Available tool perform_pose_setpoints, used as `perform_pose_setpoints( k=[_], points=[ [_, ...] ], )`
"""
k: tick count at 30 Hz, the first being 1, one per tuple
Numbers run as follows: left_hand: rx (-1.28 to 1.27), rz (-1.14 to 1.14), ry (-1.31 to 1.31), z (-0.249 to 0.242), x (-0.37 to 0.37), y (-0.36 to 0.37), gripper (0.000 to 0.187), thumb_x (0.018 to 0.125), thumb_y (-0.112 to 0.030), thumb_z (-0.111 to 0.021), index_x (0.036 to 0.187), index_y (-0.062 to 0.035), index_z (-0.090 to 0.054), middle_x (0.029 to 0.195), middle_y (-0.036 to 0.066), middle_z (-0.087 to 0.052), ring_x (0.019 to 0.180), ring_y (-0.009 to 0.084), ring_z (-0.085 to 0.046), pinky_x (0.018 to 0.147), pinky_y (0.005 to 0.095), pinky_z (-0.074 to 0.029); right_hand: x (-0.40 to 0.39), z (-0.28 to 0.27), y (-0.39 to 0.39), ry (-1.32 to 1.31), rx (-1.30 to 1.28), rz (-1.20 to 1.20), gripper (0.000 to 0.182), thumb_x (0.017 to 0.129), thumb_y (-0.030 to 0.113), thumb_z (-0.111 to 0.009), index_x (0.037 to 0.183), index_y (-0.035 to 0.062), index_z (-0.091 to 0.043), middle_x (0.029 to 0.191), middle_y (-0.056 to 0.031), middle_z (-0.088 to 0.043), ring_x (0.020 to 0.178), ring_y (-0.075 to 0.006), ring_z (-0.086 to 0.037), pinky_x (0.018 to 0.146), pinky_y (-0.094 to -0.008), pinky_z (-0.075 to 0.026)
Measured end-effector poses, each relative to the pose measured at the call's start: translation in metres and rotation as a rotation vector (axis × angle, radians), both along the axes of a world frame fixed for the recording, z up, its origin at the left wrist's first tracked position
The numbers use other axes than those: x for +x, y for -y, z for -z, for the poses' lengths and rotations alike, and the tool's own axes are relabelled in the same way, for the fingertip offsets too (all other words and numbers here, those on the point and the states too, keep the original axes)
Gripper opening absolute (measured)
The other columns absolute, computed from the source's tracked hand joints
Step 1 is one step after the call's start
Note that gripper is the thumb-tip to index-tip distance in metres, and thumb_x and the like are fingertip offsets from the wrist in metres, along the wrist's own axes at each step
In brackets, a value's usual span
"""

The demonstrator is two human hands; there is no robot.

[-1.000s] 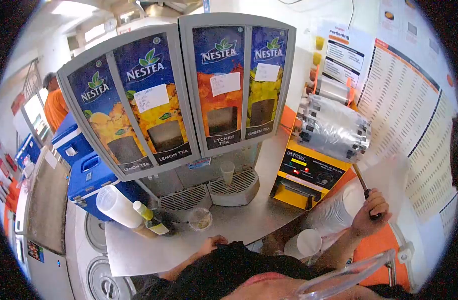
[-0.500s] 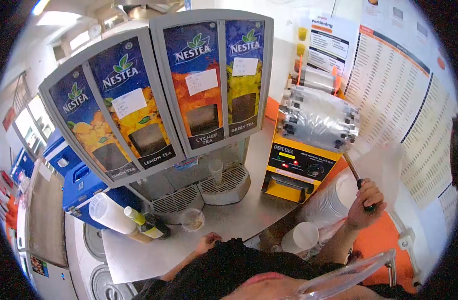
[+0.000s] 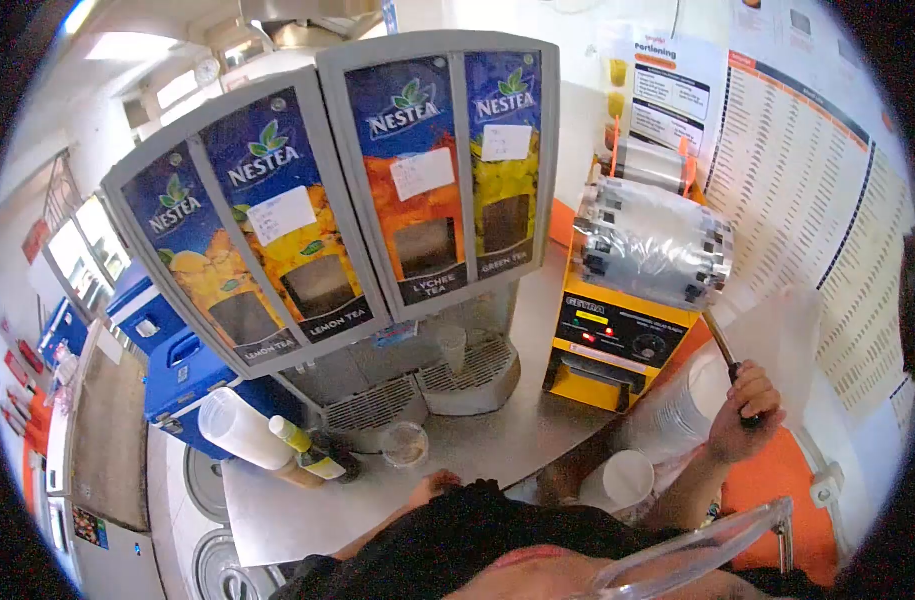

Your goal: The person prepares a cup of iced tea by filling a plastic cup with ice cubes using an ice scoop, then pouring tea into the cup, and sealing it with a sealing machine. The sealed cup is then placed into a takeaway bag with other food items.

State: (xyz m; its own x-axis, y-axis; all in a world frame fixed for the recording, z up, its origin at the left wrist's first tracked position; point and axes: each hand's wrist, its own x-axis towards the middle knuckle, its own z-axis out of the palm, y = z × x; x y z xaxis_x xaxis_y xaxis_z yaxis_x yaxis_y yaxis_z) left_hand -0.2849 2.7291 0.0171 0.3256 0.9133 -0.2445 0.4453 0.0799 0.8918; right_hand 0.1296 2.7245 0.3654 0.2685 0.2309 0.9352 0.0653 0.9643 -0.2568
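My right hand (image 3: 749,412) is closed around the black grip of a metal lever (image 3: 722,343) on the side of a yellow cup sealing machine (image 3: 599,345). A roll of clear film (image 3: 657,245) sits on top of the machine, and small lights glow on its front panel. My left hand (image 3: 435,487) is low by the counter's front edge, close to my dark shirt. Its fingers are small and partly hidden. Beyond that hand stands a clear plastic cup (image 3: 405,445) on the metal counter (image 3: 497,440). No cup can be made out inside the sealing machine.
A drink dispenser (image 3: 337,200) fills the middle, with a cup (image 3: 452,350) on its drip tray. Left are stacked cups (image 3: 245,430), a yellow-capped bottle (image 3: 312,450) and blue cool boxes (image 3: 187,375). Cup stacks (image 3: 667,405) and a white container (image 3: 625,480) stand right. Charts (image 3: 792,190) hang behind.
The whole view has shifted a little to the right and down as my head moved. My right hand keeps its hold on the lever, and no object has visibly changed place.
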Motion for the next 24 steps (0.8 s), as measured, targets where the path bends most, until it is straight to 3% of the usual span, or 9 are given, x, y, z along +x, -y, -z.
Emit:
perform_pose_setpoints(
  k=[1,4,6,16,24],
  points=[
    [-0.08,-0.008,0.185,0.048,-0.009,-0.008,0.023,0.078,-0.007,-0.055,0.1,-0.0021,-0.056,0.096,0.009,-0.06,0.09,0.0196,-0.058,0.08,0.031,-0.043,-0.001,0.0,0.0,-0.026,-0.014,0.017,0.041,0.093,0.036,-0.03,0.059,0.0126,-0.036,0.054,-0.0028,-0.037,0.06,-0.0173,-0.035,0.071,-0.0342,-0.027],
    [-0.143,-0.028,0.393,0.075,-0.016,-0.01,0.023,0.078,-0.011,-0.057,0.1,-0.0042,-0.057,0.096,0.008,-0.06,0.09,0.019,-0.058,0.079,0.0307,-0.043,0.002,0.002,-0.002,-0.029,-0.009,0.028,0.041,0.093,0.035,-0.03,0.059,0.0129,-0.036,0.054,-0.0022,-0.035,0.059,-0.0169,-0.035,0.069,-0.0335,-0.027],
    [-0.12,-0.026,0.353,0.067,-0.014,-0.01,0.023,0.078,-0.012,-0.056,0.1,-0.0044,-0.057,0.096,0.008,-0.06,0.09,0.019,-0.058,0.079,0.0307,-0.043,0.003,0.001,-0.002,-0.015,-0.012,0.044,0.044,0.092,0.039,-0.032,0.059,0.0125,-0.039,0.053,-0.0028,-0.041,0.056,-0.0163,-0.037,0.068,-0.0346,-0.03],
    [-0.135,-0.071,0.244,0.036,-0.02,0.017,0.024,0.08,-0.018,-0.053,0.1,-0.0055,-0.057,0.095,0.008,-0.061,0.09,0.019,-0.058,0.08,0.0307,-0.043,0.002,-0.002,-0.002,-0.065,-0.018,0.022,0.043,0.093,0.036,-0.031,0.059,0.0119,-0.041,0.053,-0.0031,-0.041,0.057,-0.0165,-0.037,0.07,-0.034,-0.029],
    [-0.142,-0.016,0.217,0.056,-0.005,-0.009,0.026,0.082,-0.023,-0.051,0.1,-0.0063,-0.057,0.094,0.008,-0.061,0.09,0.0191,-0.058,0.08,0.0308,-0.043,-0.002,-0.004,0.002,-0.084,-0.08,0.041,0.04,0.093,0.032,-0.03,0.06,0.0118,-0.04,0.052,-0.0027,-0.038,0.056,-0.0162,-0.036,0.071,-0.0327,-0.03]
  ],
)
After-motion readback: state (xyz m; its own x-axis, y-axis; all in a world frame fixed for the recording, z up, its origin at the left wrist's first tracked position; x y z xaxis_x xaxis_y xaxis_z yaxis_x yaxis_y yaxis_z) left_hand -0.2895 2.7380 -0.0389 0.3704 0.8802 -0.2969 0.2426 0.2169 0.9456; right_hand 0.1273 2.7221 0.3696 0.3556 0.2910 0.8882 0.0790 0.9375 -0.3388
